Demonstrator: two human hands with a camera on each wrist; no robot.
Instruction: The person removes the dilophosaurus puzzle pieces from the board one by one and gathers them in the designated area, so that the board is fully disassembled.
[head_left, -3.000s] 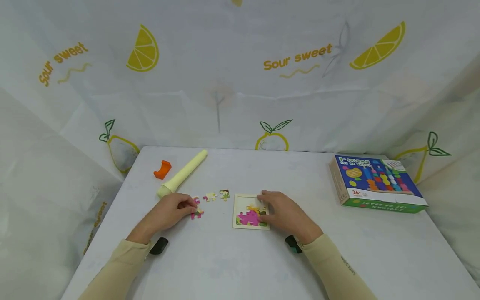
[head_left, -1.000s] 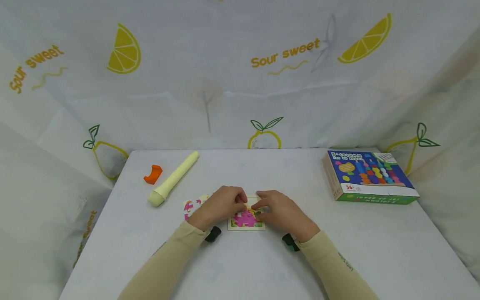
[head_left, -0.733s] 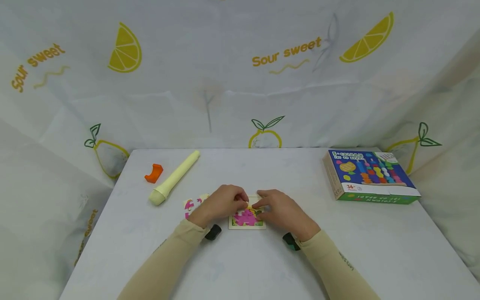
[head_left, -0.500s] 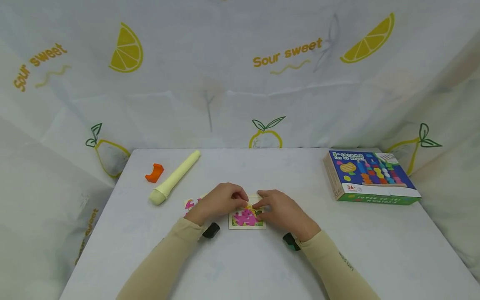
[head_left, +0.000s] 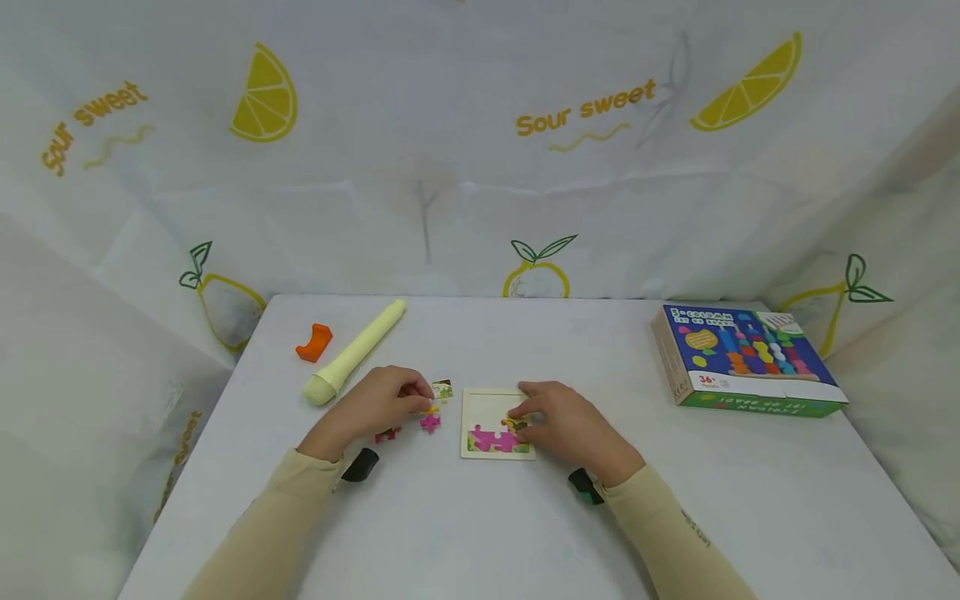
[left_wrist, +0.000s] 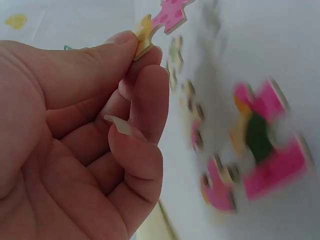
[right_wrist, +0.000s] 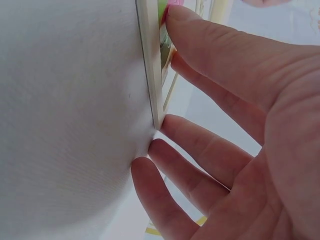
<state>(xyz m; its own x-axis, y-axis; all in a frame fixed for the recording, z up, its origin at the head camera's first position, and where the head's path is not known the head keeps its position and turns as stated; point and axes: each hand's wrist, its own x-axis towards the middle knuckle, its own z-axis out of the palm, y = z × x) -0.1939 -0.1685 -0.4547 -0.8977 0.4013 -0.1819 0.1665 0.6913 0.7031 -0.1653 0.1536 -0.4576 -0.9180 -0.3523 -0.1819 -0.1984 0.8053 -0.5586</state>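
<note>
My left hand [head_left: 371, 408] pinches a pink-and-yellow jigsaw piece [head_left: 431, 422] between thumb and forefinger, left of the puzzle tray [head_left: 486, 400]. In the left wrist view the piece [left_wrist: 170, 16] is held by its yellow end. My right hand [head_left: 573, 433] rests at the tray's right side. Its thumb and forefinger touch pieces inside, and another finger meets the frame's corner in the right wrist view. Pink pieces [head_left: 491, 441] line the tray's lower part. Loose pieces lie beneath and beside my left hand, including a pink-and-green one [left_wrist: 270, 150] and a green-brown one [head_left: 442, 388].
A pale yellow tapered stick [head_left: 356, 354] and an orange curved block [head_left: 314, 342] lie at the back left. At the back right sits a blue-and-green toy box [head_left: 750, 358]. A printed white curtain [head_left: 465, 208] hangs behind the table.
My left hand has moved from over the tray to the left, with the pink-and-yellow jigsaw piece lifted out of it. My right hand has stayed at the tray's right side.
</note>
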